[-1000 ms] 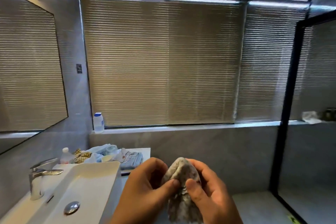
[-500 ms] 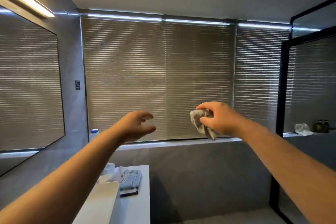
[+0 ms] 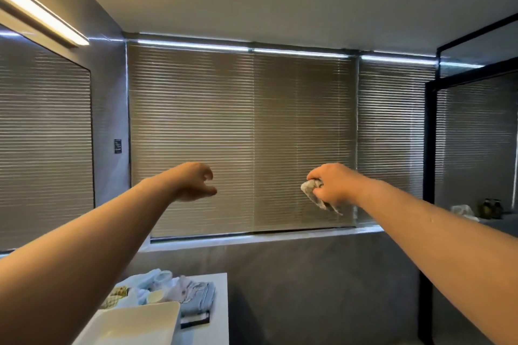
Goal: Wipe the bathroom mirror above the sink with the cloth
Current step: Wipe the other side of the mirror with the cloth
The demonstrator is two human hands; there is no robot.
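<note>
Right of centre, the right hand (image 3: 335, 185) bunches a small grey cloth (image 3: 314, 193) — soft, light, limp, best kept wadded in the palm. Left hand (image 3: 193, 182) hovers loosely curled, holding nothing. Far left of frame — the mirror (image 3: 44, 148), untouched.

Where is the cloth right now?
In the head view the cloth is bunched in the right hand, held out in the air in front of the window blinds, right of centre and well away from the mirror on the left wall.
</note>
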